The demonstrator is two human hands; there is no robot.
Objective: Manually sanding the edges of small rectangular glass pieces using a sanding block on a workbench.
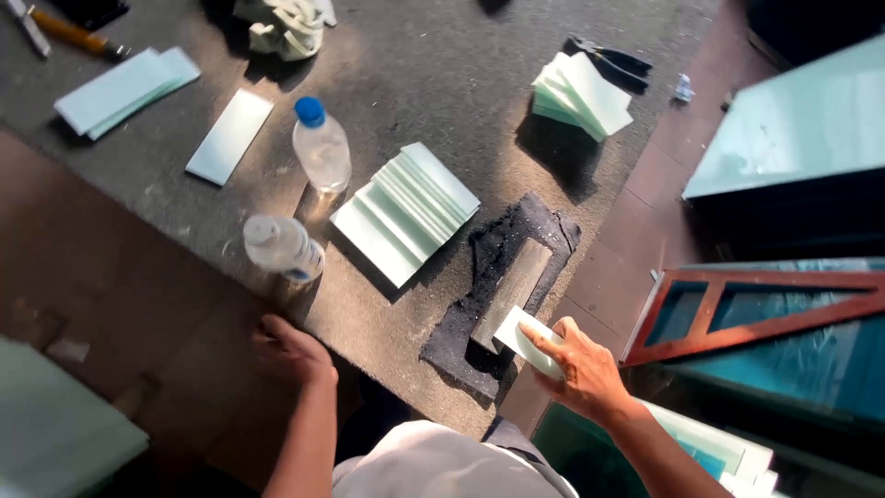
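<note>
the dark work table (433, 55) fills most of the view, running from twelve o'clock down to the person at six. off its edge at three o'clock lean large pale green glass sheets (793, 129) and a red-brown wooden frame (756, 304).

on the table, a fanned stack of pale glass strips (406, 210) sits at the centre, a second stack (583, 94) lies at one o'clock, and a smaller pile (124, 88) with one loose strip (230, 136) lies at ten o'clock. two clear plastic bottles stand at nine o'clock of the central stack, one blue-capped (321, 148), one nearer the table edge (281, 247). at five o'clock of that stack a grey block (513, 288) rests on a black crumbly pad (498, 295).

as a judgement, the work looks to be partway: three stacks of strips lie about the table, but the view cannot tell which have been handled on the block and which have not.

the right hand (581, 369) holds one small glass strip (524, 339), fingers pinched over its near end, thumb hidden beneath. the strip juts toward ten o'clock from the fingers, its far end touching or just over the near end of the block. the left hand (293, 350) rests curled on the table edge at seven o'clock, holding nothing that can be seen, just below the nearer bottle.
</note>
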